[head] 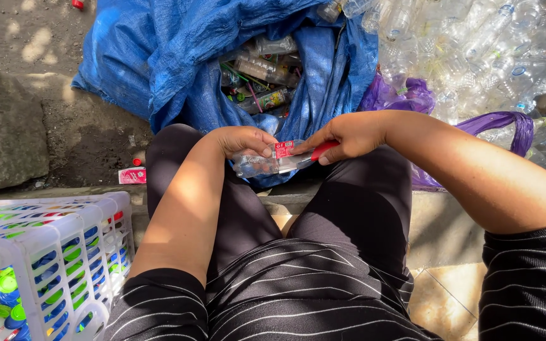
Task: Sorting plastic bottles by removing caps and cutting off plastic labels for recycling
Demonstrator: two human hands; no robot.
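The person is sitting with both hands out over their knees. The left hand (pixel 242 140) is holding a small clear plastic bottle (pixel 257 165), and its fingers are curling tight around the bottle's end. The bottle is lying sideways between the two hands, just above the lap, and it is wearing a red label (pixel 284 149). The right hand (pixel 347 134) is gripping a knife with a red handle (pixel 321 150) (fingers closed around it), and the shiny blade is touching the bottle near the label.

Just past the hands, a big blue sack (pixel 178 57) is lying open with squashed bottles inside. A pile of clear bottles (pixel 475 50) is resting at the far right, beside a purple bag (pixel 406 95). Near the left arm, a white basket (pixel 58 246) is holding lots of blue and green bottle caps (pixel 7 303).
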